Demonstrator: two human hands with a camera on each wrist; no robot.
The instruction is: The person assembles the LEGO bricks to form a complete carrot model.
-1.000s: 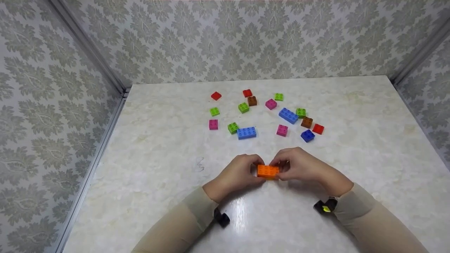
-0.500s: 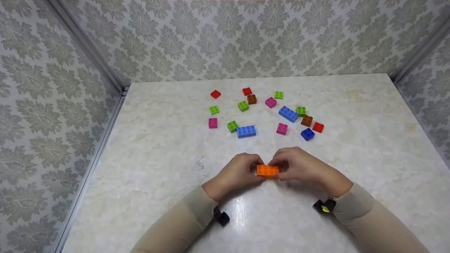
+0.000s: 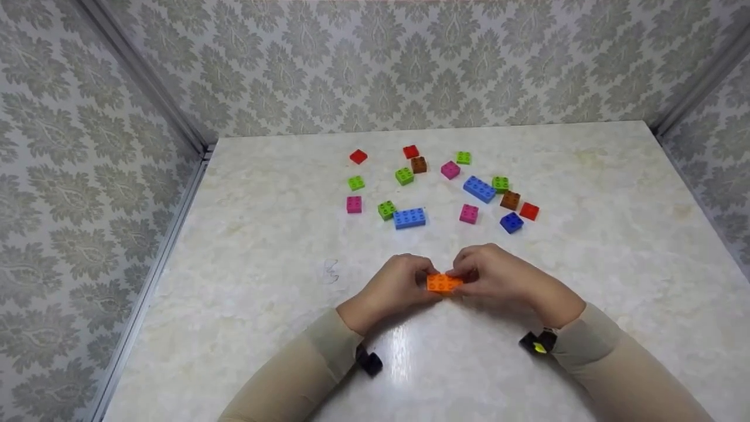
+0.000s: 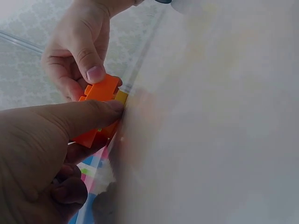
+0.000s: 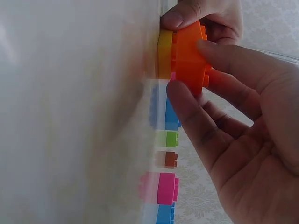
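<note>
Near the middle of the table, an orange toy building brick (image 3: 440, 283) with studs on top is between my hands. My right hand (image 3: 503, 274) pinches it between thumb and fingers. Under it, a yellow brick (image 5: 165, 53) stands on the tabletop; in the right wrist view its studs show in a narrow gap below the orange brick. My left hand (image 3: 394, 290) holds the yellow brick, its thumb (image 4: 110, 108) pressed to the side. From above, the yellow brick is mostly hidden.
Behind my hands lie several loose bricks, among them two long light-blue bricks (image 3: 409, 218), a dark-blue brick (image 3: 511, 222), a pink brick (image 3: 469, 213), a brown brick (image 3: 510, 200) and a red brick (image 3: 529, 211). Patterned wall panels (image 3: 375, 64) border the table (image 3: 252, 234).
Both hands stay around the bricks with almost no movement. My right fingers have slid slightly left over the orange brick. The whole head view has shifted a little.
</note>
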